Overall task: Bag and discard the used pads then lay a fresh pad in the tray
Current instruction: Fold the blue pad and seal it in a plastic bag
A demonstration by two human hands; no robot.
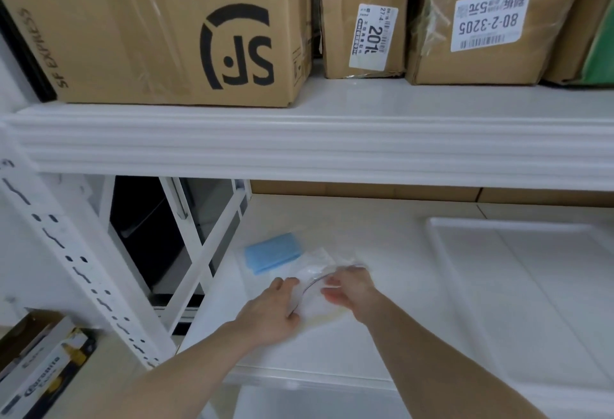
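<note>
Head camera, looking forward and down into a white metal shelf unit. Both bare forearms reach in to the lower shelf [392, 246]. The left hand [265, 314] and the right hand [349, 289] meet on a clear plastic bag [315, 289] lying on the shelf surface, with something pale inside it, probably a used pad, though motion blur makes this uncertain. The left fingers curl round the bag's near-left edge, thumb underneath. The right fingers bend down over its right side, seemingly pinching the film; the tips are blurred.

Just behind the bag, touching or nearly so, lies a blue folded pad [272, 254], likely the fresh one. To the right, apart from the hands, sits a shallow white tray [442, 246], partly cut off by the frame.

The bag looks light, limp and slippery, so it would crumple instead of holding shape; taking it by the mouth edges seems the best hold. The blue pad looks soft and easy to lift by a corner.

Above, the upper shelf carries cardboard boxes [159, 26] with shipping labels.
</note>
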